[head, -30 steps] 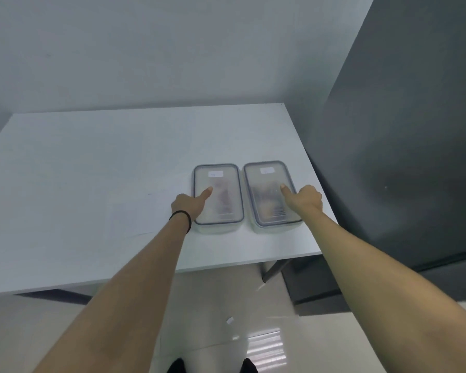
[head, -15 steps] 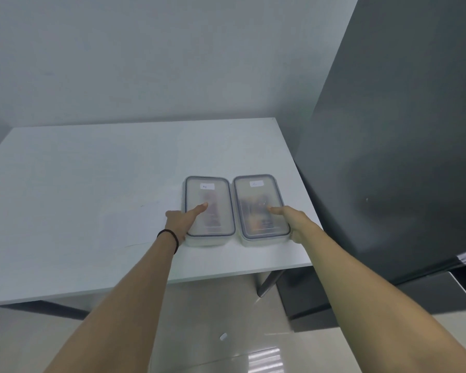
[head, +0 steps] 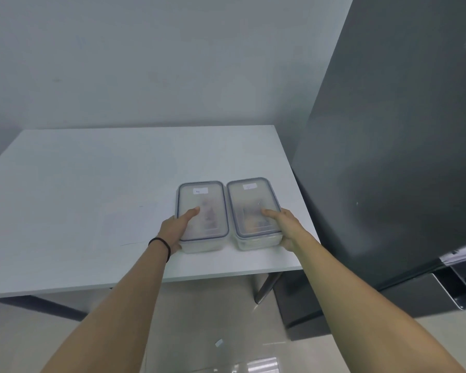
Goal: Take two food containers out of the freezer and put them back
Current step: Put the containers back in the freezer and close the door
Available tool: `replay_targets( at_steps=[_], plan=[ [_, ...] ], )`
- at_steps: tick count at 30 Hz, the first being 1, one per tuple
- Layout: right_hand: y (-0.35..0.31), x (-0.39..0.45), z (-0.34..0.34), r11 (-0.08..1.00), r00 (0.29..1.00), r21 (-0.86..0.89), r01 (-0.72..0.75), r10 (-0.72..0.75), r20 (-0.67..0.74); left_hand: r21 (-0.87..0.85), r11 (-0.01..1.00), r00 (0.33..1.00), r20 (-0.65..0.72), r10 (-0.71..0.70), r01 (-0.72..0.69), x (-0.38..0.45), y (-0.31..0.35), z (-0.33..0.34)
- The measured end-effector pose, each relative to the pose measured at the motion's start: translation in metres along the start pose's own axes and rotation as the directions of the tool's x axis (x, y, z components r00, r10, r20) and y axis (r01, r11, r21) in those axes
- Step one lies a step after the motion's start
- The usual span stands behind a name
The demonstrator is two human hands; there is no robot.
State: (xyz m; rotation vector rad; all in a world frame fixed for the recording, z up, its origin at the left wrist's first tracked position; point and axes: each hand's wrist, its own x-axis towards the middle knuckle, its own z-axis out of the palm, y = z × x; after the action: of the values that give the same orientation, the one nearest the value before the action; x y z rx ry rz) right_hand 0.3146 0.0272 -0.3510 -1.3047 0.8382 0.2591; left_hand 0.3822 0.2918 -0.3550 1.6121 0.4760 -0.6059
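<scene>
Two clear food containers with frosted lids sit side by side near the front right corner of the white table (head: 92,205). My left hand (head: 176,228) grips the left container (head: 207,205) from its outer left side, thumb resting on the lid. The right container (head: 249,203) is held the same way by my right hand (head: 285,227), thumb on top and fingers around its right side. Each lid carries a small white label at its far end. Both containers rest on the table.
A tall dark freezer (head: 388,157) stands right of the table, nearly touching its right edge. At the lower right its open door or drawer edge (head: 463,281) juts out. A grey wall runs behind the table. Glossy floor lies below.
My hands have slid from resting on the lids to gripping each container's outer side. My head has tilted up, so the table appears lower.
</scene>
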Motion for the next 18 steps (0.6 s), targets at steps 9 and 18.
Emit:
replay_targets(
  at_steps=[9,18],
  plan=[
    [-0.044,-0.059,-0.007,0.996,0.995,0.016,0.089,-0.09,0.048,-0.053,0.998,0.99,0.132,0.042,-0.035,-0.067,0.052,-0.006],
    [-0.067,-0.162,-0.026,0.973,0.973,0.048,0.227,-0.229,0.024,-0.08,0.98,0.931,0.307,0.198,-0.182,-0.162,0.082,-0.017]
  ],
)
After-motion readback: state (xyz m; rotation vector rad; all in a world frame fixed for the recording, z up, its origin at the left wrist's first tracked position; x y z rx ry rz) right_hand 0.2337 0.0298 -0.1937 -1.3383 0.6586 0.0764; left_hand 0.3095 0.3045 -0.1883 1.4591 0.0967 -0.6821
